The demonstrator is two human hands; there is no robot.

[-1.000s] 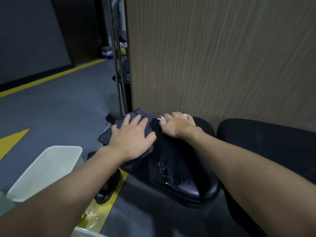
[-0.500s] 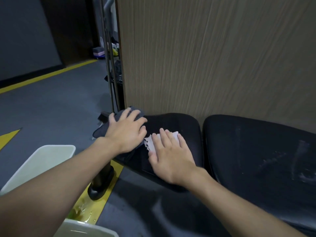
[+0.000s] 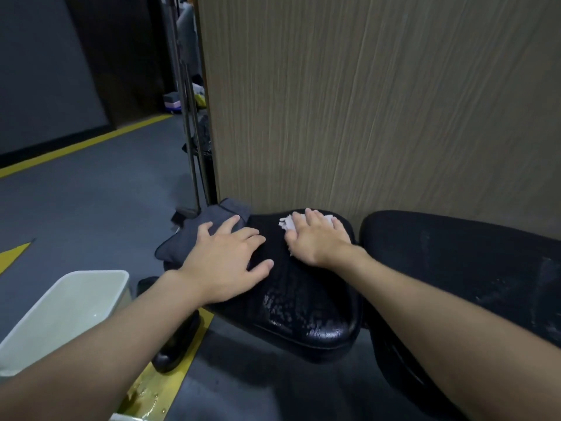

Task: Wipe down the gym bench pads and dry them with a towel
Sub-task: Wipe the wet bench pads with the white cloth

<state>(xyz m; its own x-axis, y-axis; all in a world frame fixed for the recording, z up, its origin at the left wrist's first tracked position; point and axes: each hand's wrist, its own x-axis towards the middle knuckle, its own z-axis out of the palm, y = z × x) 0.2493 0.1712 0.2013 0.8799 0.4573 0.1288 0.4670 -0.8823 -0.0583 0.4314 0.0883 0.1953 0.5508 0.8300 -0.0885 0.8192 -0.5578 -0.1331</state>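
While both hands lie flat on the small pad, the scene reads like this:

Right fingers: the right hand presses palm down with fingers close together on a white cloth, a little right of the frame centre; it pinches nothing, and only the edges of the cloth show past the fingertips.

Left fingers: the left hand lies flat with fingers spread, partly on a grey towel at the left end of the pad, and the thumb touches bare vinyl.

Seat pad: the seat pad in the lower middle shines with wet beads over its near half.

Back pad: the back pad at the right shows faint streaks and has no hand on it.

Around: a wood panel stands just behind the pads; a white tub sits at lower left on the grey floor.

Step in hand: I judge it the wet wiping of the seat pad, at its far edge.

Next move: probably to draw the cloth over the beaded near half with even pressure, then bring the towel across to dry.
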